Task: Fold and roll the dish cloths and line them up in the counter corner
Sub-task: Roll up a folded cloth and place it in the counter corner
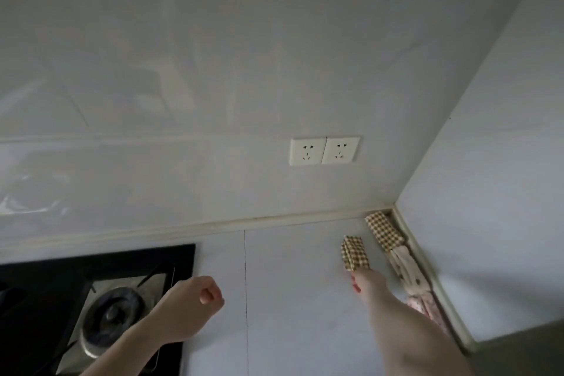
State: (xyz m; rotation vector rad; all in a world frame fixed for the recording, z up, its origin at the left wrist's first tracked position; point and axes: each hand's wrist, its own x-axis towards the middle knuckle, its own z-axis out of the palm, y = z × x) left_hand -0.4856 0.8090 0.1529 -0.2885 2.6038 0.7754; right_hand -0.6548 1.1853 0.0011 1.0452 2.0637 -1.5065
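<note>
A rolled yellow-checked cloth (354,252) lies on the grey bench (290,284), its near end gripped by the fingers of the person's right hand (364,279), arm stretched toward the corner. Just beside it, apart by a narrow strip of bench, a second yellow-checked roll (385,230) sits tucked into the corner against the side wall's edge strip (427,268). Behind that roll, in a line along the same edge, lie a pale cream roll (407,267) and a pink-patterned roll (425,308), partly hidden by the forearm. The left hand (201,299) hovers over the bench with fingers curled into a loose fist, holding nothing, just beside a black gas hob (97,299) and its burner (114,314). Two white sockets (324,150) sit side by side on the back wall.
</note>
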